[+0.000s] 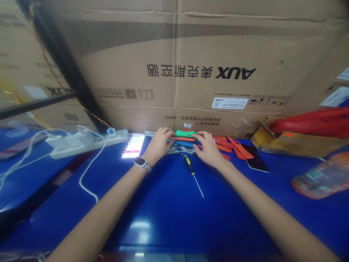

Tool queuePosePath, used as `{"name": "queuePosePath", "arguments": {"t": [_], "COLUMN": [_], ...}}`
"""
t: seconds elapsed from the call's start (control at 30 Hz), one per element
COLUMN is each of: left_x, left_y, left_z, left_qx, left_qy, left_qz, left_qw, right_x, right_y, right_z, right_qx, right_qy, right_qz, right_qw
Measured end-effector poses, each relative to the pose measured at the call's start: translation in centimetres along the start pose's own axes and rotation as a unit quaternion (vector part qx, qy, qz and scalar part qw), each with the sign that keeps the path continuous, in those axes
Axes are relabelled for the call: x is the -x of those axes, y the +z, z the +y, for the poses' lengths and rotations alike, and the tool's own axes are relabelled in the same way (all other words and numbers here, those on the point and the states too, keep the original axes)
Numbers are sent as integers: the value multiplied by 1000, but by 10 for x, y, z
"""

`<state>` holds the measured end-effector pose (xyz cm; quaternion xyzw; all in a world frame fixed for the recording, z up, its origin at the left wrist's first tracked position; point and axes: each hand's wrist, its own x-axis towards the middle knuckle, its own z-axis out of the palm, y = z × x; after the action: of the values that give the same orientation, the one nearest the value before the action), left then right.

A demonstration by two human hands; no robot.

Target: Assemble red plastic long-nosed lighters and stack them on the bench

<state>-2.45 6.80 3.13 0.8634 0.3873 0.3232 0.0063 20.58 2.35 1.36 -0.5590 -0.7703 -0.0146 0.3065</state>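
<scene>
At the back of the blue tabletop, a flat green plastic piece (185, 134) lies across the top of a small pile, between my two hands. My left hand (160, 142), with a watch on its wrist, has its fingers bent around the piece's left end. At the right end, my right hand (207, 145) pinches with thumb and fingers. Beneath are a red piece (185, 139) and a blue piece (183, 144), partly covered. Small metal parts (185, 149) lie just in front. Nearer me is a yellow-and-black screwdriver (188, 164), its shaft pointing toward me.
Orange-red plastic pieces (240, 149) overlap a dark phone (257, 162) on the right. A lit phone (133, 146) and white power strip (89, 143) with cables are on the left. A large cardboard box (174, 91) stands behind; a plastic jar (321, 176) is far right.
</scene>
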Motion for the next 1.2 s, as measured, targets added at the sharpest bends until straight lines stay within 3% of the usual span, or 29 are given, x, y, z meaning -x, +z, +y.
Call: {"name": "queuePosePath", "arguments": {"t": [0.1, 0.2, 0.37, 0.5, 0.67, 0.87, 1.2], "left_x": [25, 44, 54, 41, 5, -33, -33], "left_y": [-1, 1, 6, 13, 22, 29, 39], "left_z": [13, 28, 48, 49, 29, 11, 6], "left_qx": [24, 39, 28, 31, -47, -121, -61], "left_qy": [-16, -20, 14, 23, 33, 59, 71], "left_qz": [-3, -42, -103, -115, -85, -152, -104], "left_qw": [1000, 998, 994, 993, 995, 979, 990], "right_x": [23, 42, 63, 73, 72, 57, 63], "right_y": [2, 1, -9, -22, -30, -24, -38], "right_z": [-17, -29, -20, -3, 12, 20, 60], "right_qx": [-27, -50, -71, -71, -47, -42, -57], "right_qy": [-8, -13, 7, 51, 85, 100, 133], "right_qz": [1, -13, -30, -33, -37, -50, -12], "right_qw": [1000, 999, 997, 996, 995, 993, 989]}}
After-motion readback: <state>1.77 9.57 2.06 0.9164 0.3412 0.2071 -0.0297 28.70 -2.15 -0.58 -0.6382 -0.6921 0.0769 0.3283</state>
